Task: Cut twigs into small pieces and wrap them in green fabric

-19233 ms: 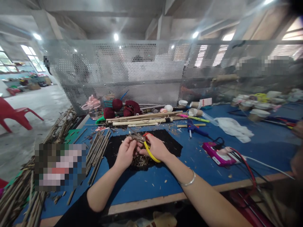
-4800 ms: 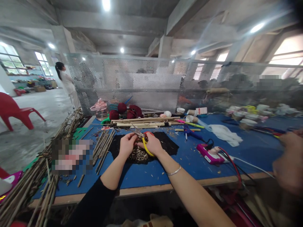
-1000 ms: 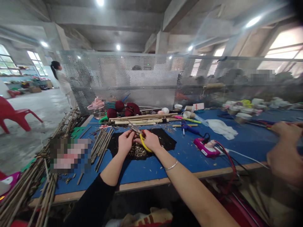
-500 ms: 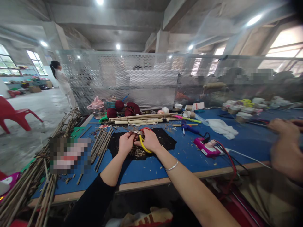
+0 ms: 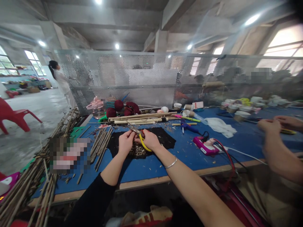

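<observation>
My right hand (image 5: 151, 140) is closed on a pair of scissors (image 5: 142, 137) with yellow and red handles, their metal blades pointing up and to the left. Close beside it, my left hand (image 5: 126, 142) is closed, fingertips pinched near the blades. What those fingers hold is too small and covered to name. Beneath both hands lies a black cloth (image 5: 167, 138) with a heap of small brown clippings (image 5: 138, 152) on it. Cut twigs (image 5: 100, 146) lie in a bunch to the left of the cloth.
Long twigs (image 5: 26, 189) are piled along the table's left edge. Bamboo sticks (image 5: 142, 119) and dark red yarn balls (image 5: 119, 105) lie at the back. On the right are a blue glue gun (image 5: 188, 126), a magenta power strip (image 5: 205, 146) with cables, and another person's hands (image 5: 270, 126).
The scissors have turned in my right hand, and the red handle now shows less. My left hand has barely moved. The other person's hands have shifted left.
</observation>
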Action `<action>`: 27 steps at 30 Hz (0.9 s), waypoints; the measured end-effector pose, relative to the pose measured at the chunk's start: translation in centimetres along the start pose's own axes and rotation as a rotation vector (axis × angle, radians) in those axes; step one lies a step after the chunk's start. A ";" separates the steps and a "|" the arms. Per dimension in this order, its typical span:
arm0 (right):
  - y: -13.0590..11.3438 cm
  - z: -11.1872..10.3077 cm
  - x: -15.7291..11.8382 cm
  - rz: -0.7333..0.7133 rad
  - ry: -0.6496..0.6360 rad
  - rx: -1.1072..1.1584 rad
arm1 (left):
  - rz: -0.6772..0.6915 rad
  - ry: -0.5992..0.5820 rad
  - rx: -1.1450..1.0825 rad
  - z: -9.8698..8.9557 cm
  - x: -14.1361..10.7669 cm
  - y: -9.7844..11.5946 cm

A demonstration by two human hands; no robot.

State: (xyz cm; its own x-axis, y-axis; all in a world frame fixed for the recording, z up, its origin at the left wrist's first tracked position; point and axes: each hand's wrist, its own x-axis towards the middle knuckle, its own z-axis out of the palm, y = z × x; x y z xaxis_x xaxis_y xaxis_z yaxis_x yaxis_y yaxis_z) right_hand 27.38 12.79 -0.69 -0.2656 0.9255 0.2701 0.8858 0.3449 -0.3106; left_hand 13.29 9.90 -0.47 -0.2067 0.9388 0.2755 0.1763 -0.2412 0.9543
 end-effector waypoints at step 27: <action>1.0 0.5 0.4 0.005 0.183 -0.024 | -0.051 0.108 -0.055 0.0 1.3 -1.8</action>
State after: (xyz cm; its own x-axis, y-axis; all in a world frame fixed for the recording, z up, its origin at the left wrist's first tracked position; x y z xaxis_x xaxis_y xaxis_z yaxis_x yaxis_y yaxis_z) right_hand 27.99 13.63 -1.32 -0.1890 0.8825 0.4306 0.8963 0.3341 -0.2914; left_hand 12.66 11.57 -1.82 -0.3170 0.9191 0.2342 0.1104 -0.2095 0.9716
